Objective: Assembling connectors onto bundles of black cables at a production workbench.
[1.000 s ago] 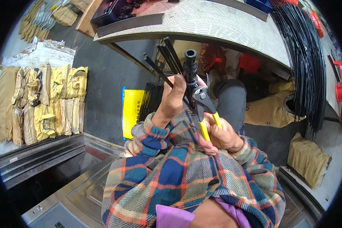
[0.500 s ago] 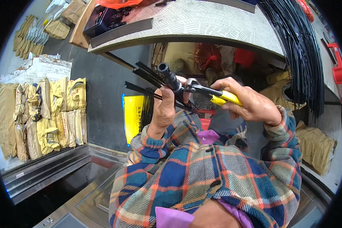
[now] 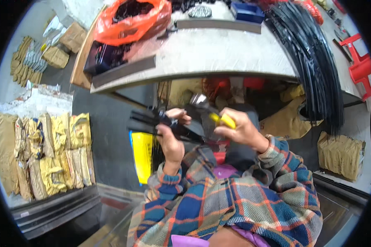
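My left hand (image 3: 172, 147) is closed around a bundle of slim black rods (image 3: 141, 119), whose ends fan out to the left past the fingers. A dark tubular piece among them is smeared by motion. My right hand (image 3: 244, 131) grips pliers with yellow handles (image 3: 226, 120). Their metal head (image 3: 198, 100) is blurred and points up and left, apart from the rods, beyond the left fingertips. Whether the jaws are open cannot be made out.
Ahead stands a workbench (image 3: 218, 53) with an orange plastic bag (image 3: 130, 31) of black parts and a blue tray (image 3: 247, 13). Long black strips (image 3: 313, 61) hang over its right side. Packed brown bags (image 3: 53, 152) lie at left, a yellow bag (image 3: 142, 158) nearer.
The pliers have come away from the ribbed black tube at the left hand. My head view has shifted, showing more of the bench top. Both hands keep what they hold.
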`<act>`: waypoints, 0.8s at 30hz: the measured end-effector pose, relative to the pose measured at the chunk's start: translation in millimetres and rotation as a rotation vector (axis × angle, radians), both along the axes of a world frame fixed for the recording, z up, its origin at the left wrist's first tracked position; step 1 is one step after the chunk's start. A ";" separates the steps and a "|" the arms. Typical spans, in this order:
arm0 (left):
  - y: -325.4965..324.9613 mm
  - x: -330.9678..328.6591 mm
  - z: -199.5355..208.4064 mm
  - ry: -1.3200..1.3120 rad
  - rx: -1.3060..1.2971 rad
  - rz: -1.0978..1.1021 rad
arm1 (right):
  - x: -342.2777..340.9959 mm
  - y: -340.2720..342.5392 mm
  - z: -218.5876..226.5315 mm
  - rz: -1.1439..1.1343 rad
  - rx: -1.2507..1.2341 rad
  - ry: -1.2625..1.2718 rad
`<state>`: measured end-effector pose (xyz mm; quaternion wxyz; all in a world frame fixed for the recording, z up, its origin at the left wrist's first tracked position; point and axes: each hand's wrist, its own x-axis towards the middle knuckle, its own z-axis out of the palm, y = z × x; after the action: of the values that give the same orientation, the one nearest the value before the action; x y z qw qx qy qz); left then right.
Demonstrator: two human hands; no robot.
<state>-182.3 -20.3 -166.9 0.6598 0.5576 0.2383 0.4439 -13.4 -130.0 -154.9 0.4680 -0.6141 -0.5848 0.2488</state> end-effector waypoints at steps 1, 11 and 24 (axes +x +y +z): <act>3.5 4.3 -2.9 -0.040 0.068 0.034 | 12.5 11.0 12.2 -0.077 0.061 0.178; 2.7 -11.1 -19.5 -0.008 -0.189 -0.317 | 218.9 220.1 36.8 -0.614 -0.075 -0.478; 59.0 -1.9 -4.3 -0.630 0.385 -0.864 | -2.9 71.0 39.7 0.376 -0.141 0.382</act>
<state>-184.1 38.7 -171.2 0.7070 0.5554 -0.3053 0.3139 -16.3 -59.0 -115.2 0.4712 -0.4678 -0.5710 0.4827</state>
